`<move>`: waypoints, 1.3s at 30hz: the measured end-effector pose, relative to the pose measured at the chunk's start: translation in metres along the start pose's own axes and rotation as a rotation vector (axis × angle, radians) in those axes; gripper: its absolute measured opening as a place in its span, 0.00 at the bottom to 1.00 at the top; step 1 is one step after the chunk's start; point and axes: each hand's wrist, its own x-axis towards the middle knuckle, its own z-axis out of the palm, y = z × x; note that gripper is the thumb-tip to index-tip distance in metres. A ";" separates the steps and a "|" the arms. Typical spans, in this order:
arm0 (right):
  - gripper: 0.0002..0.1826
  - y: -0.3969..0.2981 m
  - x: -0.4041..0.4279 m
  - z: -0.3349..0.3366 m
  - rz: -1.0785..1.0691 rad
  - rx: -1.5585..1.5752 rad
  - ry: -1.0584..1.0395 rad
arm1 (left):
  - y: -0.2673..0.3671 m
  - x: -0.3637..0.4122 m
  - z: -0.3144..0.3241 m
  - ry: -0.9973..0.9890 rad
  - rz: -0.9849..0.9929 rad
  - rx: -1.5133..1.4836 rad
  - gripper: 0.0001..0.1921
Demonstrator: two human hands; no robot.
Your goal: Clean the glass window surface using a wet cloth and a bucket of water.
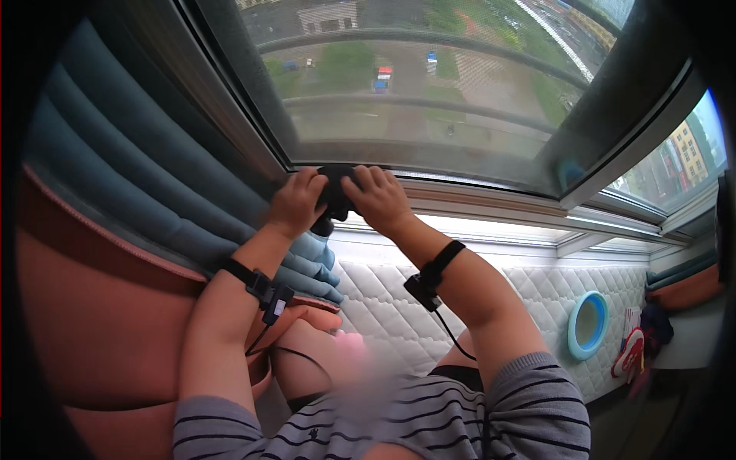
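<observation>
Both hands are raised before me at the lower left corner of a framed window (425, 123). Between them is a dark black object (336, 192) with a lumpy outline; its exact kind is hard to tell. My left hand (296, 201) grips its left side, fingers curled over the top. On the other side, my right hand (376, 195) has its fingers bent over the upper right part. The object sits against the lower window frame (460, 192), and my fingers hide much of it. A black strap with a small device circles each forearm.
Blue curtain folds (172, 190) and an orange curtain (109, 310) hang at the left. Below the window lies a white quilted pad (391, 293). To the right are a round blue-rimmed item (587, 325) and a red-and-white item (628, 353). Cables run from both forearm devices.
</observation>
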 end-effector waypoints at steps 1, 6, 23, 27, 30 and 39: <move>0.20 0.010 -0.010 -0.009 -0.001 -0.022 0.008 | 0.012 0.006 0.010 -0.013 -0.001 -0.028 0.25; 0.21 0.036 -0.041 -0.040 0.038 -0.053 -0.043 | 0.045 0.011 0.029 -0.117 -0.039 -0.277 0.25; 0.19 -0.059 0.059 0.062 -0.196 -0.095 -0.137 | -0.053 -0.053 0.014 0.073 -0.668 -0.120 0.21; 0.19 -0.046 0.049 0.053 -0.211 -0.079 -0.160 | -0.046 -0.051 0.013 0.059 -0.555 -0.024 0.19; 0.20 -0.022 0.025 0.020 -0.174 -0.121 -0.146 | -0.010 -0.028 0.003 0.002 -0.444 -0.178 0.18; 0.23 0.064 -0.037 -0.128 0.027 -0.137 -0.031 | 0.095 0.061 -0.029 0.112 0.074 -0.421 0.21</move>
